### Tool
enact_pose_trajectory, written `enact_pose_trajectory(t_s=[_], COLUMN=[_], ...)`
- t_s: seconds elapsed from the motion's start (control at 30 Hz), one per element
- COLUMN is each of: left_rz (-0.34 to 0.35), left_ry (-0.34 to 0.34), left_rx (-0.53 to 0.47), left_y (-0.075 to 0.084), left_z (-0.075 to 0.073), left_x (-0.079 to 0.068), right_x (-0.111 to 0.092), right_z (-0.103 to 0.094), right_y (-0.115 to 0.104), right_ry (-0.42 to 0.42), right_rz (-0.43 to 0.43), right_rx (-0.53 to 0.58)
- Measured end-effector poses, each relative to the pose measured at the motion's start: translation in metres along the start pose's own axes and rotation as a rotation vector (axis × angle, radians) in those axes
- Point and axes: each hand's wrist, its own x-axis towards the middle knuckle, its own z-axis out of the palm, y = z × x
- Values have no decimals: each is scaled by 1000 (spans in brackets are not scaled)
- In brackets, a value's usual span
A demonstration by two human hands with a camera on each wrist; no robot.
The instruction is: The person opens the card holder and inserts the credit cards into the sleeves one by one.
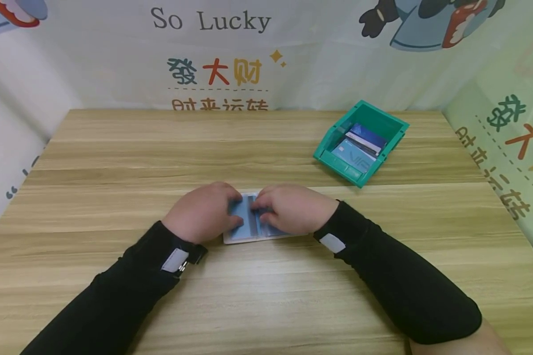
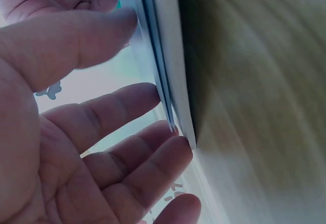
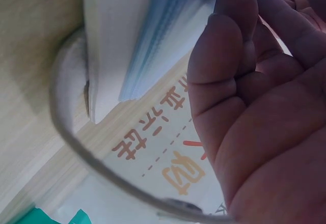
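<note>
An opened card holder (image 1: 248, 240) with a pale cover and clear blue-tinted sleeves lies on the table. On its left page shows a light-blue card (image 1: 243, 228) with a dark stripe down its right side. My left hand (image 1: 202, 212) holds the holder's left side; in the left wrist view its thumb (image 2: 109, 33) lies against the sleeves and its fingers meet the edge of the cover. The right hand (image 1: 295, 209) bends over the middle and right page, fingertips beside the striped card's right edge. What those fingertips grasp is hidden. A strap (image 3: 63, 117) curves from the cover.
A green bin (image 1: 361, 180) stands at the back right, with several cards (image 1: 353, 155) inside. The wooden table (image 1: 137, 148) meets a printed cloth backdrop (image 1: 115, 59) behind and cloth at both sides.
</note>
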Motion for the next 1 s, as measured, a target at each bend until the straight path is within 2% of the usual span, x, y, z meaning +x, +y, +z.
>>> enact_pose_trajectory(t_s=[0.3,0.4,0.53,0.63,0.87,1.0], left_rz=[45,48,49,37,27,32], left_ry=[5,12,24,25,30,38], left_rx=[86,106,126,136,154,161], left_y=[4,5,7,7,9,8], left_z=[4,5,6,6,9,11], left_x=[-2,-3,-3,-3,-3,-3], right_x=[0,-2,-4,-8,-31,-44], right_z=[-1,-3,-12,-23,-51,-58], right_y=[0,2,9,20,66,93], right_ry=[6,12,57,150,456,537], right_rz=[-3,46,157,236,481,624], right_rx=[30,90,140,119,68,-3])
